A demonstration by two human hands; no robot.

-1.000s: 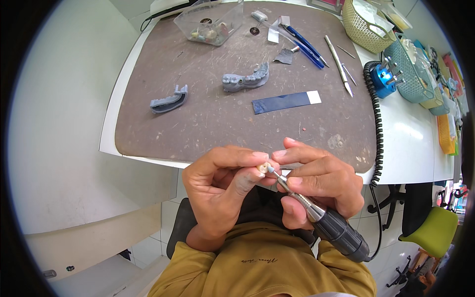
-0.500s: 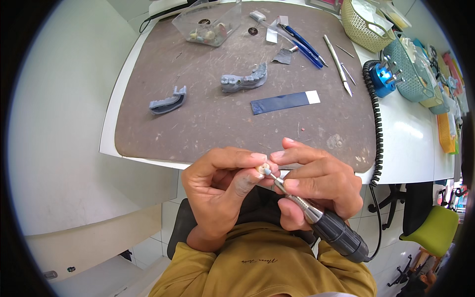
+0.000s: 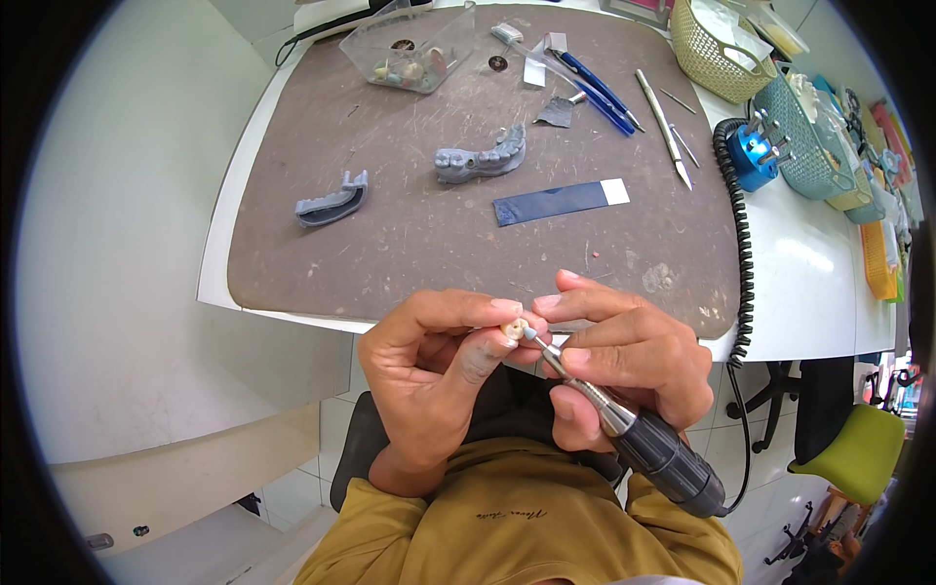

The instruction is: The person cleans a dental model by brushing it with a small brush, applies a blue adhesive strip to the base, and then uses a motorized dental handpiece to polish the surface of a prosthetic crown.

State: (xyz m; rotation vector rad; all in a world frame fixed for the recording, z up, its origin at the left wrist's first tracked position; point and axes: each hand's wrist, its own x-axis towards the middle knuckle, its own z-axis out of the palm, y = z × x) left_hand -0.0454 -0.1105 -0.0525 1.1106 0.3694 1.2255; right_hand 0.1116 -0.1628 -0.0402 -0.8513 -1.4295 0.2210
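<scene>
Between thumb and forefinger, my left hand [image 3: 429,361] pinches a small cream dental crown [image 3: 512,331] with a dark hole in it. My right hand [image 3: 639,356] is closed round a corded dental handpiece [image 3: 624,424], silver at the front and black at the back. Its small pale blue grinding tip [image 3: 529,332] is right at the crown's right side. On the mat beyond my hands lie a grey dental model [image 3: 480,156], a smaller grey model piece [image 3: 331,200] and a strip of dark blue paper [image 3: 556,203] with a white end.
A clear plastic box [image 3: 414,54] of small bits stands at the far left of the brown mat [image 3: 390,263]. Pens [image 3: 600,93] and a knife [image 3: 663,127] lie far right. Past a coiled cord [image 3: 741,253] stand a blue bur holder [image 3: 757,156] and baskets [image 3: 726,49].
The crown has turned slightly between my left fingers, so its hole shows more. The grinding tip has shifted a little to the right against it.
</scene>
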